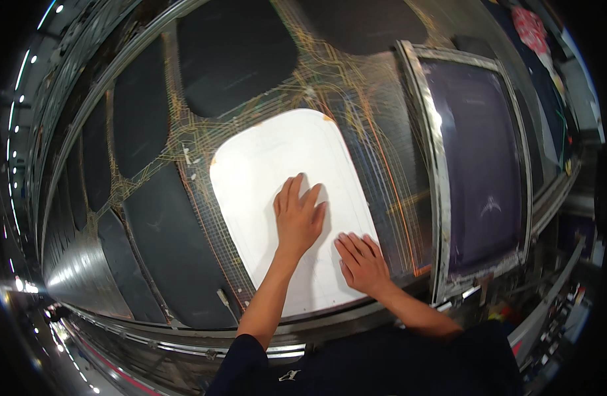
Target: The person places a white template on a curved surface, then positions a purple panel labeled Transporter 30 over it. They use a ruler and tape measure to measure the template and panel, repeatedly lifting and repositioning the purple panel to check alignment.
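a smooth white flat panel with rounded far corners (270,158) lies on a long dark worktop crossed by yellow, orange and blue lines (399,165), its near edge close to the worktop's near side. the left hand (298,221) is over the middle of the panel, fingers loosely spread and gripping nothing; whether every fingertip touches the surface is hard to tell. the right hand (365,267) lies flat near the panel's right edge, fingers extended and close together, with nothing in its grasp. the left forearm hides a strip of the panel's near left part, and the right hand covers some of its right border. small orange-brown marks show along the far edge, too small to make out.

matte black flat pieces with rounded corners (165,231) lie left of the panel and beyond it, the farthest cut off by the top of the view. to the right, a silver metal rectangular frame (442,218) surrounds a glossy dark purple sheet (482,165); pale marks on the sheet are unclear. a small slim pale-ended object (223,297) rests left of the left forearm, its kind uncertain.
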